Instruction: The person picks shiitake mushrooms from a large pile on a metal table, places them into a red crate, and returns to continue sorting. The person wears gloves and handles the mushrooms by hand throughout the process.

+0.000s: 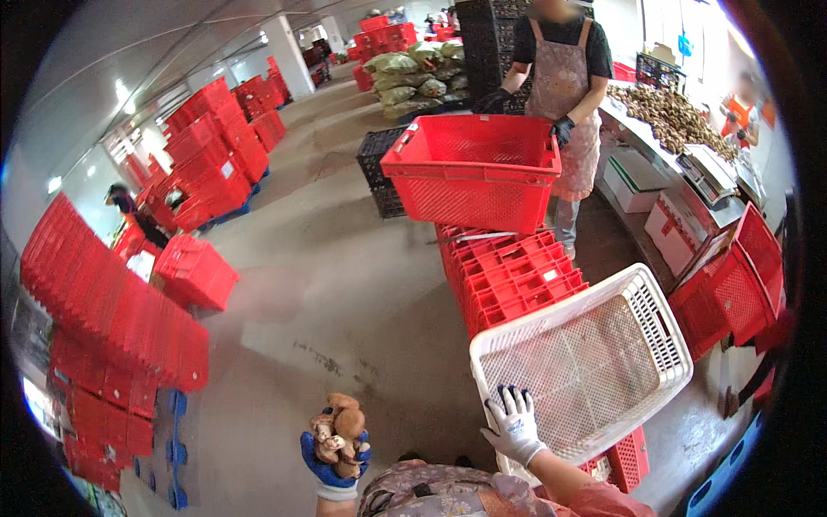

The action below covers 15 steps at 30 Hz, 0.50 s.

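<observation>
My left hand (336, 452), in a blue and white work glove, holds a cluster of brown mushrooms (341, 430) with pale stems above the floor. At the lower right my right hand (517, 423), gloved in white with dark fingertips, reaches over the near rim of a white plastic crate (581, 362), its fingers spread. No mushrooms show inside that crate. It rests tilted on red plastic crates (517, 271). Beyond it stands a large red crate (471, 187), on whose rim a co-worker's gloved hand lies.
A co-worker in an apron (562, 90) stands behind the red crate. Heaped mushrooms (672, 119) and a scale (707, 171) occupy the table at the right. Stacked red crates (116, 304) line the left; black crates (381, 168) stand ahead. A blue pallet (727, 465) lies lower right.
</observation>
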Tool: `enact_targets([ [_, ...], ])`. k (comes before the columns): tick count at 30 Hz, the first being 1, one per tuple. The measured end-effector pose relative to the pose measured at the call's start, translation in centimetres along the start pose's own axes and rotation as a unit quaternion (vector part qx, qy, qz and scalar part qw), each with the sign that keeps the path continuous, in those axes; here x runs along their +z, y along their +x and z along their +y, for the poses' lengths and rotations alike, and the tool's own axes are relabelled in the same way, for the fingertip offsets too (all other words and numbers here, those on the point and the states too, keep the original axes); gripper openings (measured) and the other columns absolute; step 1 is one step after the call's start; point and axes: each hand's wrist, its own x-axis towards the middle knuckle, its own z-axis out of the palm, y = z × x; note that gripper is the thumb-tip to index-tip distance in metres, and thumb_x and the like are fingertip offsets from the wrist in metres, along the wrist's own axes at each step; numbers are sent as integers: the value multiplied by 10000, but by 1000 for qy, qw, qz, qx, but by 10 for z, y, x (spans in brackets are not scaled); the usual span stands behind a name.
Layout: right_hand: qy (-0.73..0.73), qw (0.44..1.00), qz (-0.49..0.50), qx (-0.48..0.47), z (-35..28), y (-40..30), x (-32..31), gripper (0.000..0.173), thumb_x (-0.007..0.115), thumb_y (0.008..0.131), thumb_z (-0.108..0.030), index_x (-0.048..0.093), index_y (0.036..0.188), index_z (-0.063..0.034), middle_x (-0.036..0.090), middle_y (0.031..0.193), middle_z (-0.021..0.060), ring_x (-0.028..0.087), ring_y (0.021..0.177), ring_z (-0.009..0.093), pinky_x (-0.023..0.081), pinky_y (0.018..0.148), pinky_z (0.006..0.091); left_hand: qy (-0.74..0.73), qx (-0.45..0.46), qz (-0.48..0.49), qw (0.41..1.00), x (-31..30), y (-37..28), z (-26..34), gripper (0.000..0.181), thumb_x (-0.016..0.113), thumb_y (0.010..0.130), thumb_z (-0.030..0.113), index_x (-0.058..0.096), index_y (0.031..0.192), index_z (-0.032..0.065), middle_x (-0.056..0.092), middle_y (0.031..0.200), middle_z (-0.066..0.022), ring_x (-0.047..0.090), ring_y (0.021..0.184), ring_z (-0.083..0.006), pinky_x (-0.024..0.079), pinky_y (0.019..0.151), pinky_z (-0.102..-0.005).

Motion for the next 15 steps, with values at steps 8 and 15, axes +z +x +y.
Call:
enact_targets([
  [8, 76, 972, 191, 117, -7, 69, 10, 438, 739, 708, -189, 581, 1097, -64, 540, 1200, 189, 489, 1125, 390, 363, 982, 533, -56, -136, -182, 972, -20, 220, 47, 540, 520, 883, 554, 526, 1239, 148, 563, 1261, -201, 592, 1024, -444, 509, 781, -534],
  [15, 118, 964, 206, 120, -34, 208, 17, 408, 733, 704, -117, 607, 1088, -60, 582, 1149, 183, 549, 1052, 377, 441, 932, 477, -38, -257, -233, 937, 84, 444, 67, 486, 500, 898, 530, 552, 1197, 151, 598, 1216, -187, 608, 1028, -406, 504, 819, -535],
])
